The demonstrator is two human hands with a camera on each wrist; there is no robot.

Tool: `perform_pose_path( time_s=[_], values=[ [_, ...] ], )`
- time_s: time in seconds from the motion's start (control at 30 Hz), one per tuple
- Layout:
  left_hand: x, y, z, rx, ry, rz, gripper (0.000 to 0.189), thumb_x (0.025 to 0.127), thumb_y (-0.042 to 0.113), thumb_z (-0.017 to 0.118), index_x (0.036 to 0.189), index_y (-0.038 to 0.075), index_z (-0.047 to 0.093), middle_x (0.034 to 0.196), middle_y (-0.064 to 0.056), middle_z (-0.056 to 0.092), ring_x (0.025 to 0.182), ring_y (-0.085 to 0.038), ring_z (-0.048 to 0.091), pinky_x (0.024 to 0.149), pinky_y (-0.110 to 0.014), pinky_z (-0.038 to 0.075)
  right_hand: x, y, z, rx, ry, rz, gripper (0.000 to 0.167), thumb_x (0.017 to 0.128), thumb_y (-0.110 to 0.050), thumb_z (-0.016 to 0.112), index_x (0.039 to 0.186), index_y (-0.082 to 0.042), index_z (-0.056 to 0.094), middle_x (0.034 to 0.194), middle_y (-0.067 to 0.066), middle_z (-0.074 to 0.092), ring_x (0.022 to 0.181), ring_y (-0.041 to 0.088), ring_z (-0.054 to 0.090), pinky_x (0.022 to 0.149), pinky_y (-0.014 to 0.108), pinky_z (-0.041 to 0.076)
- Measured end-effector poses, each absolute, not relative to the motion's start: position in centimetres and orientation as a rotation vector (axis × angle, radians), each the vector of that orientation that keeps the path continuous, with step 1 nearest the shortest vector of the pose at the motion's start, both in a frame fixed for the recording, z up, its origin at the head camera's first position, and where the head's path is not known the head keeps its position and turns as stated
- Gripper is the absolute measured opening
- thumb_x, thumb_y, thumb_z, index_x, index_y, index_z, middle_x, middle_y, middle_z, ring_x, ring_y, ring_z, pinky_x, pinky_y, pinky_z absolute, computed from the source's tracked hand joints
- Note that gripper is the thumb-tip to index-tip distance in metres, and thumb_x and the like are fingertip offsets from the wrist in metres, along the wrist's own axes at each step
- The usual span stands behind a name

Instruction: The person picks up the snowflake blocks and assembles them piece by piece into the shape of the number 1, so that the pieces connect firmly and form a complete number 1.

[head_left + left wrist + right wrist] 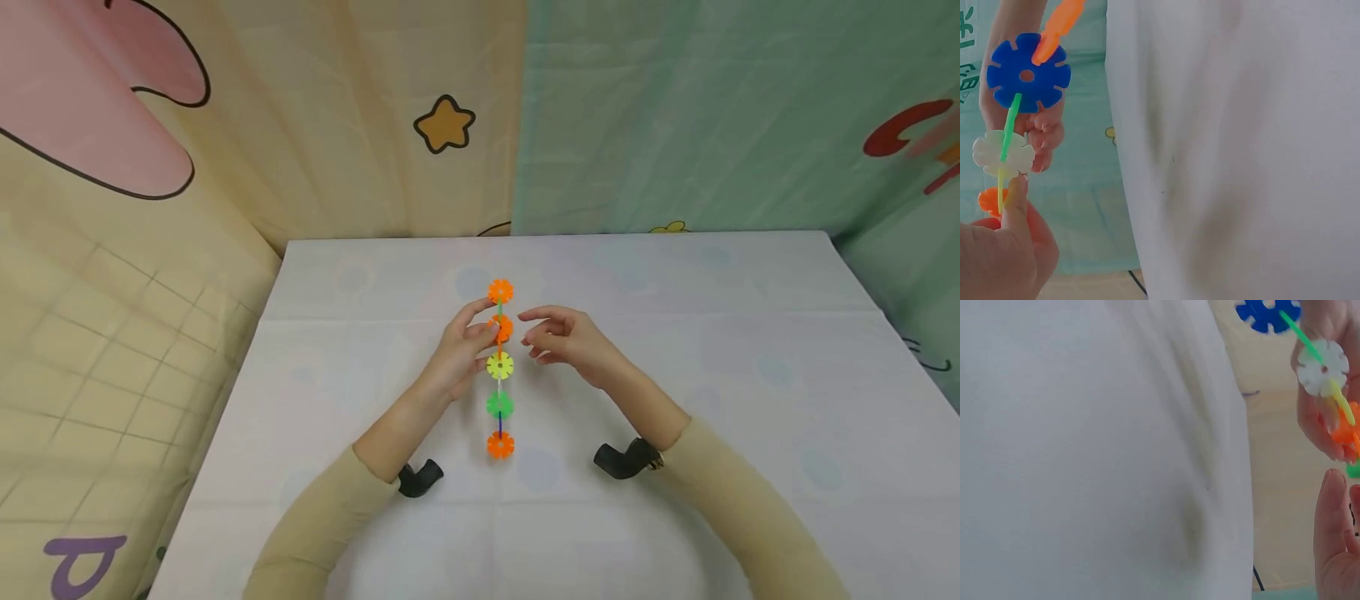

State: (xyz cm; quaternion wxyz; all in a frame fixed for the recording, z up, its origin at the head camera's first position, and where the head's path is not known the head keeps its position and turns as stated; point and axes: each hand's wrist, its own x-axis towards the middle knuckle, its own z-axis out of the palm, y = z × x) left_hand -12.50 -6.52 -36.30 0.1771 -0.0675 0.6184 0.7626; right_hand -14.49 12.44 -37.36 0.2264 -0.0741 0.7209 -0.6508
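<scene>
A straight chain of slotted plastic snowflake discs runs up the middle of the head view, face-on discs alternating with edge-on ones. From the near end come an orange disc (500, 445), a green disc (500, 405), a yellow disc (500, 366) and a second orange disc (504, 328); another orange disc (500, 291) tops it. My left hand (459, 348) pinches the chain around the second orange disc, partly covering it. In the left wrist view a blue disc (1027, 74) and a white disc (1002, 153) face the camera. My right hand (570, 336) hovers beside the chain, fingers loosely bent, holding nothing.
A white cloth covers the table (720, 367). Behind it hang a beige curtain (360, 150) and a green curtain (675, 125). Black curved wrist mounts stick out by the left forearm (375, 442) and the right forearm (648, 408).
</scene>
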Motion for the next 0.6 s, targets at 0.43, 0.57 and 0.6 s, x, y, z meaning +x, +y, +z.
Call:
perform_pose_path(
  time_s=[0.43,0.57,0.6],
  values=[
    [-15.1,-5.5,-36.1,-0.238,1.677,2.282,0.043,0.098,0.007,0.046,0.139,0.019,0.039,0.107,-0.010,0.053,0.115,-0.035,0.047,0.072,-0.026,0.047,-12.0,11.7,-38.6,-0.152,1.801,-1.827,0.040,0.091,-0.006,0.058,0.126,0.001,0.039,0.081,0.002,0.061,0.075,0.025,0.062,0.070,0.033,0.055],
    [-16.0,-4.7,-36.4,-0.232,1.685,2.274,0.043,0.098,0.008,0.046,0.139,0.020,0.039,0.109,-0.011,0.052,0.119,-0.037,0.044,0.070,-0.024,0.045,-12.3,11.7,-38.5,-0.139,1.791,-1.889,0.035,0.092,-0.006,0.056,0.121,-0.002,0.038,0.079,0.001,0.059,0.069,0.017,0.061,0.066,0.032,0.055],
    [-16.2,-4.6,-36.6,-0.234,1.689,2.275,0.043,0.098,0.008,0.047,0.139,0.020,0.039,0.109,-0.011,0.052,0.118,-0.037,0.045,0.067,-0.023,0.044,-12.5,11.7,-38.5,-0.134,1.794,-1.899,0.034,0.093,-0.006,0.056,0.121,-0.002,0.038,0.079,0.001,0.059,0.069,0.016,0.061,0.065,0.031,0.055]
  ],
)
